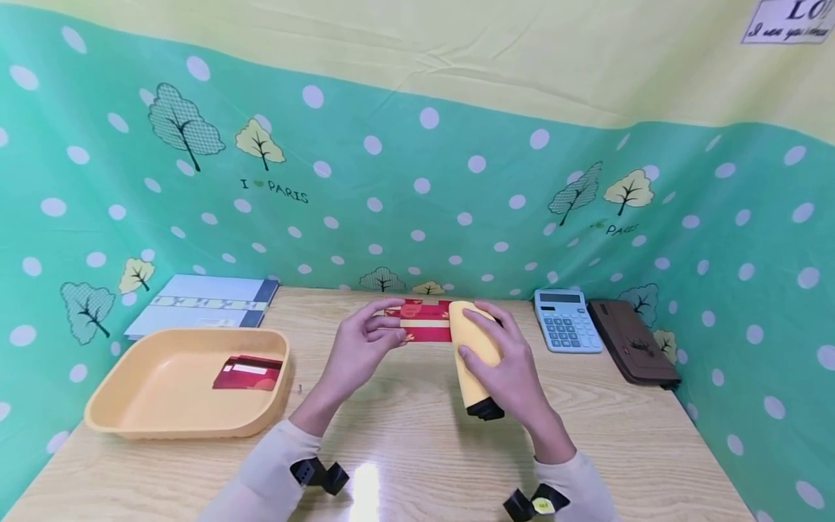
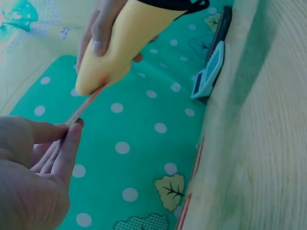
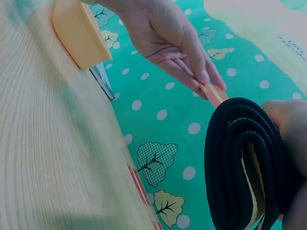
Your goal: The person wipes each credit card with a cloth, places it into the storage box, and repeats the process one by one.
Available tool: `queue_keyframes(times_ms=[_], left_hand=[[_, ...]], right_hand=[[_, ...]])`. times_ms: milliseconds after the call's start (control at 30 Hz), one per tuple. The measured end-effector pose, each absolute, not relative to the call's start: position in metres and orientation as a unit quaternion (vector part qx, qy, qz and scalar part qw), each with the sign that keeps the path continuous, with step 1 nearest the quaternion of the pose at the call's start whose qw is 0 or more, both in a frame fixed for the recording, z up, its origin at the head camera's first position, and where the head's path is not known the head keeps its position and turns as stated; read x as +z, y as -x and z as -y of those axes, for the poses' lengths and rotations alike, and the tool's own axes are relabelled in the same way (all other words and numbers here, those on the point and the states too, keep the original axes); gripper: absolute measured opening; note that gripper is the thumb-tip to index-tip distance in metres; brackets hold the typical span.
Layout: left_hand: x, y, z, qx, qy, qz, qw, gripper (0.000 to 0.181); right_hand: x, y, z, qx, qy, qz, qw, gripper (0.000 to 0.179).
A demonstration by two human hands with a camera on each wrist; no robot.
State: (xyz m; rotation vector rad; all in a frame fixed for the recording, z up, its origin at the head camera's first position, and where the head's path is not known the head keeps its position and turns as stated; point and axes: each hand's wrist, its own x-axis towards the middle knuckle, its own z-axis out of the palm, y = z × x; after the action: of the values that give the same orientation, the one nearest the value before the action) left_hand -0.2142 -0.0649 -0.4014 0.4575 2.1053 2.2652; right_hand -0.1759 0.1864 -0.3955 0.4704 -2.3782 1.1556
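Observation:
My left hand [image 1: 368,341] pinches a flat red card with a gold stripe [image 1: 427,330] between thumb and fingers, above the table. In the left wrist view this card [image 2: 91,101] shows nearly edge-on. My right hand [image 1: 512,362] grips a folded yellow cloth with a black edge [image 1: 471,348]. One end of the cloth overlaps the far end of the card. From the right wrist, the cloth's black end [image 3: 244,163] shows several rolled layers. The cloth hides part of the card.
On the left stands a yellow-orange tray [image 1: 163,428] with red cards [image 1: 248,373] inside. A blue-white folder [image 1: 202,301] lies behind it. A blue calculator [image 1: 567,322] and a brown wallet [image 1: 633,341] lie at the right. Red-striped flat things [image 3: 139,184] lie along the table's back edge.

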Motion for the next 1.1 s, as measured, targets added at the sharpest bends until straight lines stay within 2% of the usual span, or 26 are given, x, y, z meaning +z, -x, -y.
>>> queue_keyframes(times_ms=[667,1100], left_hand=[[-0.403,0.205,0.054,0.720,-0.161,-0.674,0.048,0.043],[-0.405,0.202,0.048,0.729,-0.155,-0.664,0.057,0.044]], right_hand=[[-0.403,0.171,-0.169,0.418,-0.188,0.868,0.191,0.059],[-0.405,0.165,-0.157,0.422,-0.217,0.858,0.194,0.059]])
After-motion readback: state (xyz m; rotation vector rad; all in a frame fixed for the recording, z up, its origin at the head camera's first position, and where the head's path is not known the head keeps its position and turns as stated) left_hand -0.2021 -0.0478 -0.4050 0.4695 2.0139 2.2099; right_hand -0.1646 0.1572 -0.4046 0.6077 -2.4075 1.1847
